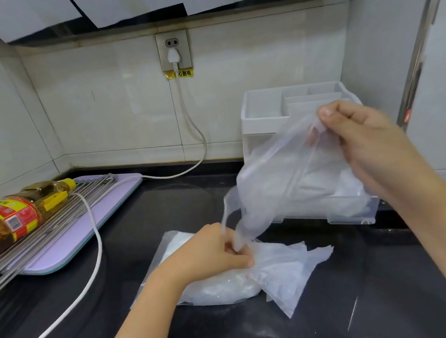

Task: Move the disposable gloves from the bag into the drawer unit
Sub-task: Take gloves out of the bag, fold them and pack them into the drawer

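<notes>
A: Hands?

B: Right hand [364, 137] is raised, thumb and fingers pinching the top edge of one thin clear glove [272, 180]. Left hand [211, 252] is low, fingers curled, pinching the glove's trailing end just above the bag [282, 272], wrist over it (probably to keep the bag down while the glove peels free).

A: The rest?

B: The bag lies flat on the dark counter [166, 216], a white wad inside. The drawer unit [265, 109] stands at the counter's right end. Its bottom drawer [352, 210] is out, with pale crumpled plastic in it, likely gloves.

A: Room?

B: The glove hangs right in front of the open drawer, nothing between. The drawer's front lip is the edge to clear. The white cable [94, 237] and cutting board [97, 217] sit well left.
</notes>
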